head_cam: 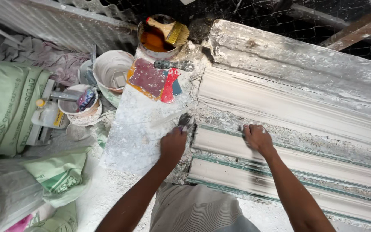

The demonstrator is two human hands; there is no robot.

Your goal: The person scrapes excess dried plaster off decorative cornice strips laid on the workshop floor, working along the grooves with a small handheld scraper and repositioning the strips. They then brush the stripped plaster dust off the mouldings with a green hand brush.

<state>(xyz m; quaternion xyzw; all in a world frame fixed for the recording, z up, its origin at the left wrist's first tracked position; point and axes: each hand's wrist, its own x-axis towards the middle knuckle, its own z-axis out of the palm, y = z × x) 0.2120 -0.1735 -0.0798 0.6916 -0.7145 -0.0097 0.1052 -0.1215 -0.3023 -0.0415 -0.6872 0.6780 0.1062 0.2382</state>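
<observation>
- The long white plaster moulding fills the right half of the view, ridged and stepped, crusted with dried splashes; its far end runs off the right edge, so its full length cannot be told.
- A lower mould section with green-edged ribs lies just in front of it, under both hands, also cut off at the right.
- The powder-covered slab to the left has bare room in its middle; red and blue scrapers lie at its far end.
- Green sacks crowd the left edge, partly out of view.
- A tin of brown liquid holds a brush.
- The left hand is closed around a small tool, too blurred to identify.
- The right hand is curled against the ribs; whether it grips anything cannot be told.
</observation>
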